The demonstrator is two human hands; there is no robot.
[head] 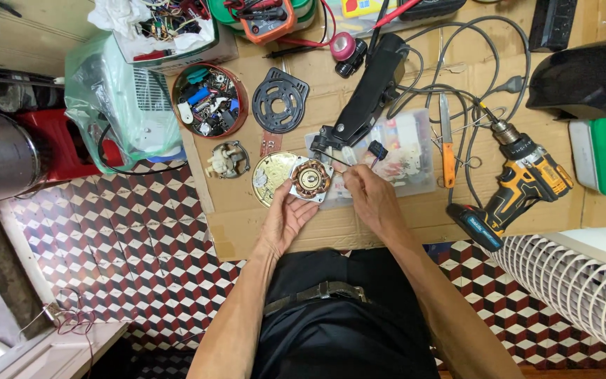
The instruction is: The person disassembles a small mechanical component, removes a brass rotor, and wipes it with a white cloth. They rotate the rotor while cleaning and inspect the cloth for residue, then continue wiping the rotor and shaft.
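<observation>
Cradling a small fan motor (310, 180) steady, the left hand (287, 219) curls its fingers around it while the right hand (369, 198) pinches its wires (332, 160)

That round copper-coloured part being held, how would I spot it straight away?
Start at the cardboard sheet on the tiled floor. Near its front edge the left hand holds a small motor on a square silvery plate. Its ring of copper windings sets it apart from the flat brass-coloured disc beside it.
</observation>
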